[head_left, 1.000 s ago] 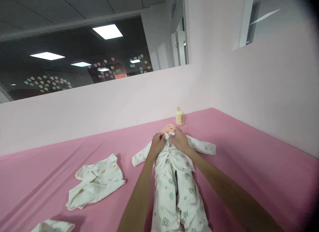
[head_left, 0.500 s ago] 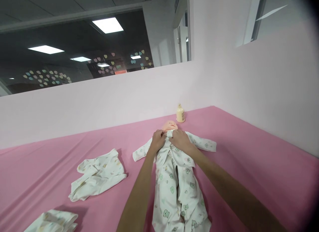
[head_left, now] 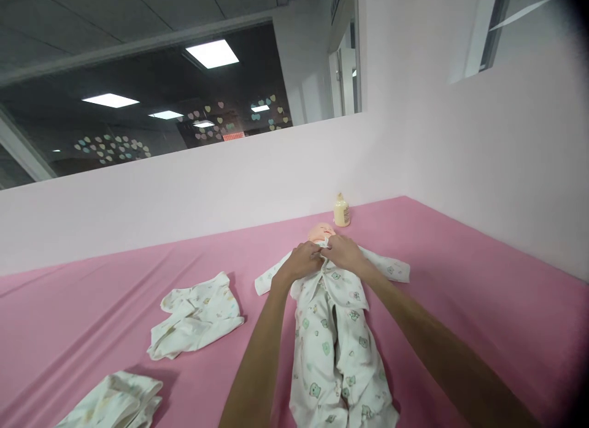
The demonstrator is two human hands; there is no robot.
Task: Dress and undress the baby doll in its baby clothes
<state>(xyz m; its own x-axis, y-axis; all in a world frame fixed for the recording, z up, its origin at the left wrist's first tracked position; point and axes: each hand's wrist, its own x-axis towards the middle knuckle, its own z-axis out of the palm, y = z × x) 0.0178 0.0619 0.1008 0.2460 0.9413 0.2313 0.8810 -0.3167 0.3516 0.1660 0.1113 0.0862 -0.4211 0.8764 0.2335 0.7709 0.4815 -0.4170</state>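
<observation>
A baby doll (head_left: pixel 321 231) lies on its back on the pink sheet (head_left: pixel 460 281), dressed in a white romper (head_left: pixel 335 348) with green bear prints. Both my hands meet at the romper's collar, just below the doll's chin. My left hand (head_left: pixel 301 262) pinches the left side of the neckline, and my right hand (head_left: pixel 344 252) pinches the right side. The fingers hide the fastening between them. The doll's sleeves spread out to either side.
A small cream bottle (head_left: pixel 342 211) stands behind the doll's head by the pink wall. A crumpled white garment (head_left: pixel 197 316) lies left of the doll, and another folded one (head_left: pixel 117 403) at the lower left. Walls close off the far and right sides.
My hands have drawn closer together at the collar and moved slightly up toward the doll's chin. The view shifted a little, so everything sits further right.
</observation>
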